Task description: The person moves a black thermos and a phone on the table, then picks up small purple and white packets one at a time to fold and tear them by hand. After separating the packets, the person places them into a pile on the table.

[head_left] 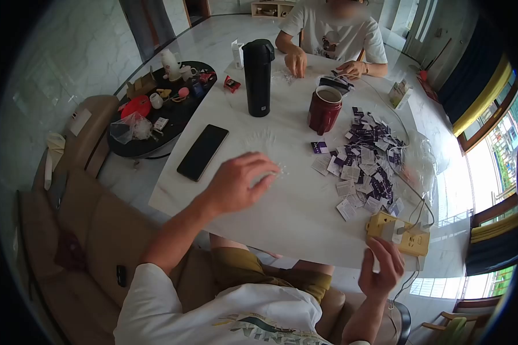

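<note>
My left hand [242, 181] hovers over the white marble-look table [259, 215], fingers bent and thumb apart from them. Just beyond its fingertips lie tiny transparent bits [282, 170], too small to name. A looser scatter of similar bits [262, 140] spreads farther back. At the table's right front edge is my right hand [383, 267], half curled, with a gap between thumb and fingers. Nothing shows in it. Close by sits a yellow power strip [413, 240] with plugs in it. A heap of small purple-and-white printed cards [365, 158] covers the table's right side.
A black phone [203, 152], a black flask [258, 80] and a dark red mug [325, 109] stand or lie on the table. Cables run along its right edge near crumpled plastic [423, 167]. Opposite, another person [334, 37] works with both hands. A cluttered black side table [155, 141] is left.
</note>
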### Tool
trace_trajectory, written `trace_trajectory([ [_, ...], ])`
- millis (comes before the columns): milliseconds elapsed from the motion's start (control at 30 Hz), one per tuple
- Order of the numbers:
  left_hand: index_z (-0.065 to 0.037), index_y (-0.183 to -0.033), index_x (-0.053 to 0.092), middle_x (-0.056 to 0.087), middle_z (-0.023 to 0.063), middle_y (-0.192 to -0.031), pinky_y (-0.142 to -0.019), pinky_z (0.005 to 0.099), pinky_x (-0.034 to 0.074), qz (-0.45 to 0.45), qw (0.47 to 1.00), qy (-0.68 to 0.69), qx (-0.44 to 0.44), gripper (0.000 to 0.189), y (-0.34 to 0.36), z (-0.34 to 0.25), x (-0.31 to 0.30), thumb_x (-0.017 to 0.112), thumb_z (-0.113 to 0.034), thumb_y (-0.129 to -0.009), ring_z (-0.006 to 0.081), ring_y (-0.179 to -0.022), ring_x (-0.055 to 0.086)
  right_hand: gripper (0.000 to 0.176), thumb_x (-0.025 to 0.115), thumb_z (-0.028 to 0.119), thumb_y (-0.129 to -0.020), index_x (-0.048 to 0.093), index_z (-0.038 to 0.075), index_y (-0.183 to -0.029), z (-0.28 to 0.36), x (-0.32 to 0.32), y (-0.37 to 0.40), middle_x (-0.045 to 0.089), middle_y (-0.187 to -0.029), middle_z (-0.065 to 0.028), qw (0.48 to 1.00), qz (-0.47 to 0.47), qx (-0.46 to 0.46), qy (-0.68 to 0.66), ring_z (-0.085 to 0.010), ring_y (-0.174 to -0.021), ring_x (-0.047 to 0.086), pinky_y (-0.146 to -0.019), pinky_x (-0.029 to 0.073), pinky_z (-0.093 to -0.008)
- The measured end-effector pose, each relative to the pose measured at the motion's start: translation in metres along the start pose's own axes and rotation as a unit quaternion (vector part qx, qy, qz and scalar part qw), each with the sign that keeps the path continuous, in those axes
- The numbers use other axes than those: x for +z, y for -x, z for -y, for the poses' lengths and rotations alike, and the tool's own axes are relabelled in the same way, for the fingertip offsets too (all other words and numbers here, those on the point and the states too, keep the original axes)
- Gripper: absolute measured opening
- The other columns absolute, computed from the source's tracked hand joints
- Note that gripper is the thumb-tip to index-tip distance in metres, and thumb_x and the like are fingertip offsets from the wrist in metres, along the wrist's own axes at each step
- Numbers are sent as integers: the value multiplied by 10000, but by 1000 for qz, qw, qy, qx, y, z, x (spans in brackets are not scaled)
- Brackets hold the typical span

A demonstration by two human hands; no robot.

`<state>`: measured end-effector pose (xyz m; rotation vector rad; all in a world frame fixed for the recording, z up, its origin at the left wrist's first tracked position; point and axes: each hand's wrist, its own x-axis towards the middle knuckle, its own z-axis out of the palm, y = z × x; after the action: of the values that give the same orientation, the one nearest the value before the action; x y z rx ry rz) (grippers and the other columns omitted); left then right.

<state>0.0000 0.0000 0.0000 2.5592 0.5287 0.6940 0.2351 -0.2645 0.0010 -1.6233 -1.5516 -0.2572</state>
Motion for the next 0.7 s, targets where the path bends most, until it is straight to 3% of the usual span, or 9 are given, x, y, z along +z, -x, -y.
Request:
trace_trajectory([
  [33,-75,-1061,756,710,122,-1162,-965,372,546,-27,999,-37,6,198,-9,11,-4,680,-31,-884,298,-1092,683,237,704,-58,-804,721,9,-1031,-1,0,-1,750,-1009,-153,1000,0,-1,0,-332,-806,725,-743,582,-421],
  [67,-68,-1185,718,661,124,-1311,-1077,421,483,28,998,-56,3,259,-16,23,-7,655,-83,-935,305,-1255,612,244,714,-67,-794,707,2,-1028,-2,11,-15,734,-1011,-151,999,17,-5,-27,-330,-815,709,-728,570,-417],
  [167,-77,-1323,648,573,116,-1458,-1190,484,366,30,982,-145,114,351,-11,50,11,622,-212,-999,297,-1414,488,228,723,-46,-810,704,1,-1032,14,51,-42,729,-1024,-136,997,58,-21,-55,-336,-855,710,-743,574,-406],
  [200,-85,-1412,579,491,101,-1551,-1247,524,257,87,983,-135,87,450,-10,51,16,570,-339,-1040,283,-1505,371,240,738,-8,-825,699,5,-1062,11,64,-46,721,-1060,-129,995,81,-22,-55,-345,-912,702,-776,573,-407],
  [433,-28,-1310,628,562,152,-1463,-1218,512,317,94,984,-111,103,463,3,62,26,547,-397,-1044,312,-1435,463,343,746,29,-816,667,0,-1148,11,102,-67,674,-1194,-164,985,165,-50,-14,-365,-1086,657,-914,542,-453],
  [633,-28,-1167,691,636,139,-1328,-1143,489,431,89,993,-23,70,266,-5,61,-4,683,-187,-954,332,-1308,588,343,744,22,-784,683,9,-1122,-3,111,-70,671,-1149,-146,985,159,-46,-46,-337,-1027,665,-883,532,-455],
  [667,-34,-1133,701,652,142,-1241,-1034,462,514,32,998,-18,53,252,-9,57,-7,723,-137,-905,336,-1214,634,332,747,19,-772,691,16,-1100,-5,115,-70,679,-1120,-134,986,153,-44,-53,-319,-996,672,-853,530,-443],
  [700,-27,-1143,698,654,152,-1226,-1008,456,520,10,1000,-20,-17,272,-12,49,-11,732,-136,-896,342,-1178,642,330,748,22,-772,691,18,-1097,-8,117,-70,680,-1114,-130,985,155,-39,-64,-315,-993,672,-846,528,-439],
])
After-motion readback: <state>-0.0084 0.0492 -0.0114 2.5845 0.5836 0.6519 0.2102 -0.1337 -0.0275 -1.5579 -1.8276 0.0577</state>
